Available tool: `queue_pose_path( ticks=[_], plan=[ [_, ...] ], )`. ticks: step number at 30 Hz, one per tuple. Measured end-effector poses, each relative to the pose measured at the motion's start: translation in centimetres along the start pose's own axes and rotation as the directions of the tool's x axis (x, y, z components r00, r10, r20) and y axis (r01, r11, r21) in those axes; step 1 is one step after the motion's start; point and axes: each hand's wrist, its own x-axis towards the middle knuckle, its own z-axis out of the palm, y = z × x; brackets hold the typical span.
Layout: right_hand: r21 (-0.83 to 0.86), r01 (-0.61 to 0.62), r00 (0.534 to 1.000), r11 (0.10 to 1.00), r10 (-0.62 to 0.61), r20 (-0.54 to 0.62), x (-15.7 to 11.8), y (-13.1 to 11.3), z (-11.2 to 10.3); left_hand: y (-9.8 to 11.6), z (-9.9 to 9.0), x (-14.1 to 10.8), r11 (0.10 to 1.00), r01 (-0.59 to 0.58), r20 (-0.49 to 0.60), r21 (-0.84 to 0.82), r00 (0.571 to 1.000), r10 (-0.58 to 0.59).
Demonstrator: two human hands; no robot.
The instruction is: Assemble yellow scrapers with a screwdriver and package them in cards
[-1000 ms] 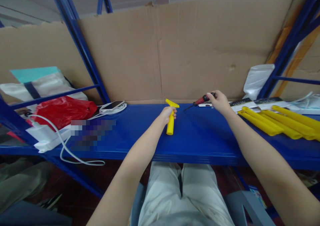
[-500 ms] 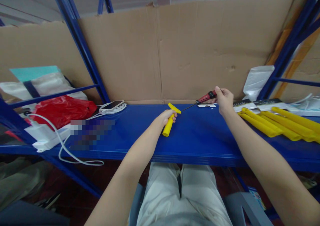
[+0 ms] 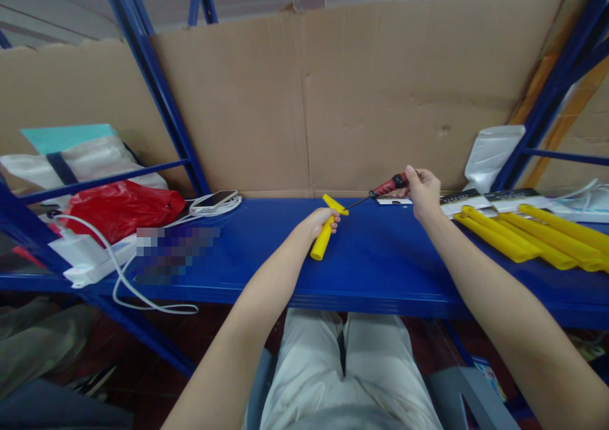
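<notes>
Trousers [image 3: 342,366] show at bottom centre, and past them, over the blue shelf [image 3: 380,271], I have my left hand [image 3: 323,219] closed around the yellow T-shaped tool [image 3: 321,243] near mid-frame. Right of centre, my right hand [image 3: 423,190] pinches the red-and-black screwdriver [image 3: 389,186] by its handle end, shaft slanting down-left to the tool's head; from here I can't tell whether they touch. Cardboard [image 3: 380,94] stands behind, across the upper frame.
</notes>
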Motion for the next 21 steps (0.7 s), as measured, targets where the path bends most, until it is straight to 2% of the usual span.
queue_pose_path(
  ticks=[9,13,17,21],
  plan=[
    [0.020,-0.005,1.000,1.000,0.005,-0.016,0.1,0.0,0.0,0.1,0.0,-0.2,1.000,-0.004,0.024,-0.012,1.000,0.004],
    [-0.095,0.035,0.999,0.995,-0.034,0.011,-0.2,-0.4,0.0,0.0,-0.1,-0.1,1.000,-0.006,0.017,-0.029,1.000,0.006],
    [-0.255,0.099,0.992,0.962,-0.077,0.096,-0.8,-1.2,-0.2,-0.1,-0.4,0.4,0.999,-0.016,-0.015,-0.047,1.000,0.016],
    [-0.329,0.106,0.988,0.938,-0.061,0.144,-1.3,-1.6,0.0,-0.1,-0.7,0.7,0.998,-0.021,-0.050,-0.060,0.999,0.018]
  ],
)
